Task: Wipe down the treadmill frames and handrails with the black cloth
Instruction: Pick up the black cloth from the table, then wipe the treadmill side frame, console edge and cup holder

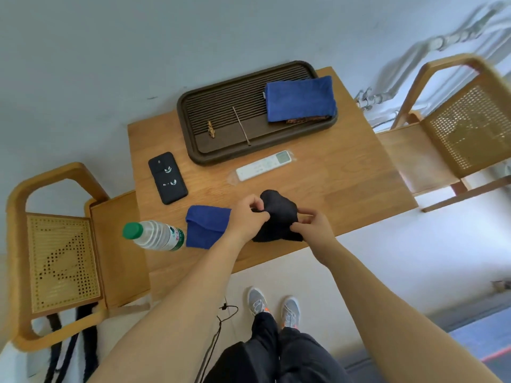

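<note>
A wooden table [345, 172] stands against a pale grey wall [110, 51]. 2 wooden chairs with cane panels flank it, 1 at the left [19, 244] and 1 at the right [470, 125]. The floor [392, 258] is light, with a blue patch [484, 341] at lower right. Pale pipes [442, 40] run along the wall at upper right.

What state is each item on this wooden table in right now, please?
Crumpled black cloth, bunched, held on both sides.
Left-hand grip, pinching that cloth.
Right-hand grip, pinching it too.
Nearer blue fabric cloth, folded, lying flat.
Farther blue cloth, folded, on dark slatted tray.
Clear plastic bottle, green cap on.
Black-cased phone, face down.
</note>
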Tool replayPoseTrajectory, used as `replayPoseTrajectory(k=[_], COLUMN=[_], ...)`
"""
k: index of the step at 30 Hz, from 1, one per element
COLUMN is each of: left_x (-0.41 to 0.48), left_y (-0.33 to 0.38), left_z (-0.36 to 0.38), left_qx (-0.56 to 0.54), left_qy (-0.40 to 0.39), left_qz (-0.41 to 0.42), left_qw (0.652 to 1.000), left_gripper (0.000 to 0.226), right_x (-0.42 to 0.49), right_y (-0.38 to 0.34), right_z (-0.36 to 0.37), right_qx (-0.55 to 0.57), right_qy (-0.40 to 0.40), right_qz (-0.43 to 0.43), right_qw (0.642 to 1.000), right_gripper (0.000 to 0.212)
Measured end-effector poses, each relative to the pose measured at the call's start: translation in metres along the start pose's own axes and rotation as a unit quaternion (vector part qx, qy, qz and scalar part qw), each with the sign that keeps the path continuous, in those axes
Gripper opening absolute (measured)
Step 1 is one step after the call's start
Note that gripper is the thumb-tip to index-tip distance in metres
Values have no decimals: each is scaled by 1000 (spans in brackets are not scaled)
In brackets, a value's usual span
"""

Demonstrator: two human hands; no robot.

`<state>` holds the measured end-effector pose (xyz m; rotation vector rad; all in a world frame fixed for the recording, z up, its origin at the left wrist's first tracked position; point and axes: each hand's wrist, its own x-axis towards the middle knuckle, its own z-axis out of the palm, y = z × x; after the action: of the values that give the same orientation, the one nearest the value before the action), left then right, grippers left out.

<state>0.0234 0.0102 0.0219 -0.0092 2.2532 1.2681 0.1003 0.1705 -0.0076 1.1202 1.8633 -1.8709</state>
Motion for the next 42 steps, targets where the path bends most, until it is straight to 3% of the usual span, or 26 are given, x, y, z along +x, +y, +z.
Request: replayPoseTrajectory(k=[5, 11, 15, 18, 23, 27, 29, 34, 40, 42], left_x=[-40, -74, -89, -106, -140, -173, -190, -243, -324, -357], left_y=[39, 61, 58, 46, 19, 3, -10, -42, -84, -99], left_z=[6, 11, 12, 5, -14, -12, -9, 3, 30, 39], left_qx=[-92, -130, -88, 1, 134, 268, 275, 263, 301, 319], left_qy=[-82, -186, -283, -341, -393, -407, -456, -478, -525, -520], left_qz=[1, 16, 34, 80, 184, 289, 302, 337, 368, 389], left_qw=[992, 974, 955, 937, 891, 824, 791, 768, 706, 691], left_gripper=[28, 31, 47, 41, 32, 22, 18, 23, 5, 10], right_x=[-56, -126, -167, -198, -256, -305, -328, -387, -475, -509], right_y=[-5, -8, 1, 14, 34, 56, 73, 133, 236, 274], right_z=[-38, -60, -43, -20, 29, 53, 58, 71, 91, 102], right_qx=[149, 189, 177, 161, 198, 198, 204, 234, 255, 255], right_qy=[-46, -4, 112, 211, 319, 370, 408, 508, 616, 640], right_qz=[-17, -102, -149, -171, -163, -160, -154, -116, -53, -25], right_qw=[988, 977, 967, 949, 912, 893, 877, 821, 744, 724], right_gripper=[19, 16, 20, 33, 28, 29, 29, 10, 13, 16])
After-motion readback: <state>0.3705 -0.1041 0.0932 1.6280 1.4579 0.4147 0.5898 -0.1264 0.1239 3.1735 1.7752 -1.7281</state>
